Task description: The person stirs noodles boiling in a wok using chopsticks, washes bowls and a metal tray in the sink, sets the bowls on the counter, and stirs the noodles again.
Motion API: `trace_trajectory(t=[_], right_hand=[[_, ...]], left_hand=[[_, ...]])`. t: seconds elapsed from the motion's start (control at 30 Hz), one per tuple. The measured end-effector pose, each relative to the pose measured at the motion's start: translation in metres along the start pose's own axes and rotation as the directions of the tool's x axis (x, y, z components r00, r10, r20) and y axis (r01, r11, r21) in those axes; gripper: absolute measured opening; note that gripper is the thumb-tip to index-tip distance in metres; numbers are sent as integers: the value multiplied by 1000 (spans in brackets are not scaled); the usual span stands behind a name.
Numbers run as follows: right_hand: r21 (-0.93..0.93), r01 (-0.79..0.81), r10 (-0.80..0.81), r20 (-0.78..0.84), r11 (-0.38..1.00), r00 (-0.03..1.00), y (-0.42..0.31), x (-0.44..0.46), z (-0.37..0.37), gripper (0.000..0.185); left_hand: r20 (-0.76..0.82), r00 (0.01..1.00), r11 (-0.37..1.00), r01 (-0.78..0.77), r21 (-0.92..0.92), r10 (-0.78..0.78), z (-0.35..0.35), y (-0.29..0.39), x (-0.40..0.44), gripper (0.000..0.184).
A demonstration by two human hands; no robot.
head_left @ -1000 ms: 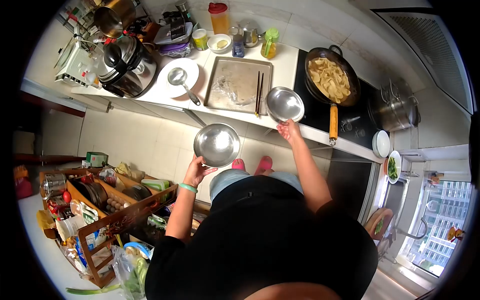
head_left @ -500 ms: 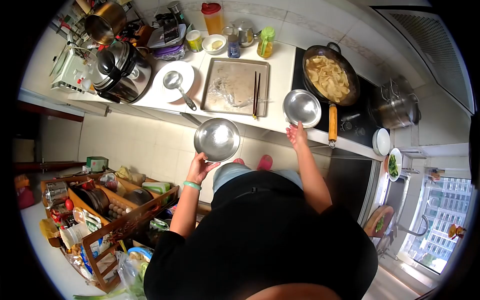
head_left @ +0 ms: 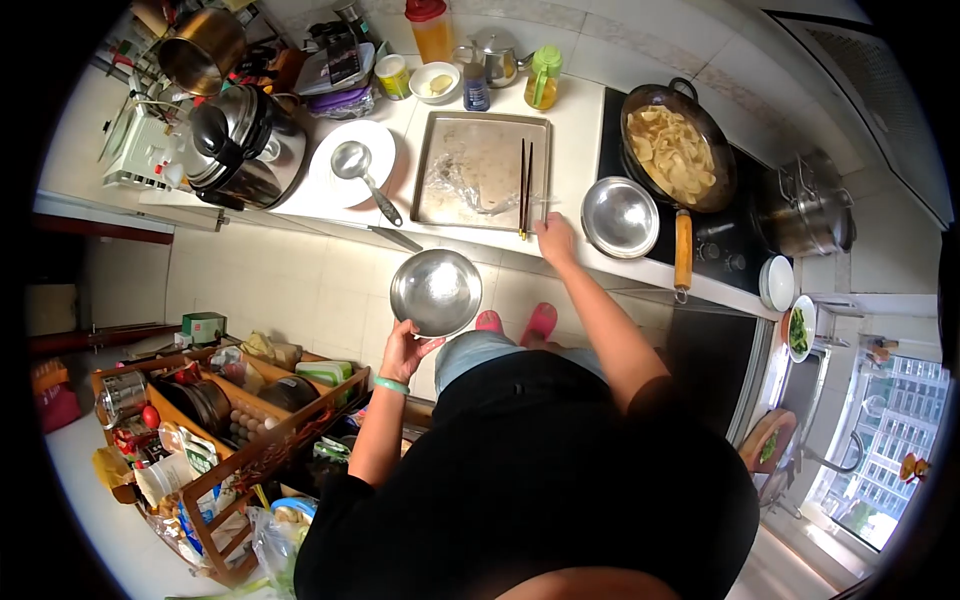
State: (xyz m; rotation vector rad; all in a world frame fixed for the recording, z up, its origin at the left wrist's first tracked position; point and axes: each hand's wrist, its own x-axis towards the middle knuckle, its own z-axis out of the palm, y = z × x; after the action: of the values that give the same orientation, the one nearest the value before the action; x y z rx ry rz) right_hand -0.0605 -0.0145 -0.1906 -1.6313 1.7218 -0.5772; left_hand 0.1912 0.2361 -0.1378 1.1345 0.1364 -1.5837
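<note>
My left hand [head_left: 408,352], with a green bangle at the wrist, grips a round metal bowl [head_left: 436,292] by its near rim. The bowl is tilted towards me over the floor, its inside bare and shiny. My right hand [head_left: 557,241] is at the counter's front edge, by the near right corner of a baking tray [head_left: 425,175]. Beside its fingertips are dark chopsticks [head_left: 525,190] lying on the tray; I cannot tell whether it touches them. Crumpled clear plastic [head_left: 465,185] lies on the tray. A second metal bowl [head_left: 620,217] stands right of this hand.
A wok [head_left: 728,165] of pale slices sits on the stove, its wooden handle [head_left: 683,250] pointing at me. A ladle [head_left: 352,161] rests in a white plate [head_left: 322,180]. Left stands a pressure cooker [head_left: 285,160]. Behind me to the left is a loaded wooden rack [head_left: 280,430].
My right hand has left the near side of the second metal bowl and moved left to the tray's corner. The bowl in my left hand has moved slightly towards me.
</note>
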Motion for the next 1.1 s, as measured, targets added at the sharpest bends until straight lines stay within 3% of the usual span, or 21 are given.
trace_trajectory(t=[0.07,0.23,0.37,0.43,0.47,0.5,0.53,0.6,0.63,0.67,0.73,0.77,0.87,0.9,1.0,1.03,1.1], right_hand=[[-242,15,-15,3,970,1000,1,17,14,36],[-340,-54,113,159,939,981,0,35,10,28],[-348,-10,91,217,937,972,9,43,9,28],[103,-214,164,358,971,919,14,47,6,18],[314,-328,174,432,891,885,17,46,6,14],[402,-401,191,471,823,862,-16,33,-14,25],[401,-401,191,471,824,861,-25,30,-22,25],[522,-523,218,536,674,815,-31,31,-33,40],[554,-573,234,564,604,792,-27,34,-36,56],[557,-569,233,560,605,795,-25,32,-37,56],[688,-566,304,478,455,825,-22,28,-40,67],[700,-541,348,417,466,840,-1,34,-27,72],[683,-456,333,316,571,889,7,18,-27,68],[634,-447,292,340,632,894,-10,5,-41,55],[666,-395,326,233,633,916,-21,-15,-57,51],[688,-399,350,219,606,911,-24,-21,-63,49],[759,-334,305,187,559,934,-21,-40,-81,49]], left_hand=[[-18,1000,1000,-11,-29,10,-8,-1,-4,9],[-87,996,997,-36,-71,30,-24,-8,-17,7],[-114,993,991,-42,-126,28,-37,-18,-19,7],[-119,993,989,-43,-143,26,-40,-22,-22,7],[-128,991,988,-48,-145,29,-40,-23,-23,6],[-135,990,988,-53,-145,33,-39,-24,-24,5],[-135,990,988,-53,-146,33,-37,-24,-25,5],[-108,994,993,-38,-115,26,-32,-22,-26,4],[-105,994,993,-40,-114,27,-33,-22,-25,4],[-88,996,992,-31,-119,21,-34,-24,-24,6],[-61,998,993,-22,-119,15,-31,-23,-23,10],[-59,998,994,-33,-102,27,-26,-21,-23,9],[-48,998,997,-40,-72,37,-17,-16,-20,8],[-47,998,997,-36,-65,33,-15,-15,-18,9],[1,1000,995,7,-101,-7,-23,-19,1,19],[31,999,994,25,-102,-22,-21,-17,6,31],[62,998,997,5,-71,-1,-4,-12,19,33]])
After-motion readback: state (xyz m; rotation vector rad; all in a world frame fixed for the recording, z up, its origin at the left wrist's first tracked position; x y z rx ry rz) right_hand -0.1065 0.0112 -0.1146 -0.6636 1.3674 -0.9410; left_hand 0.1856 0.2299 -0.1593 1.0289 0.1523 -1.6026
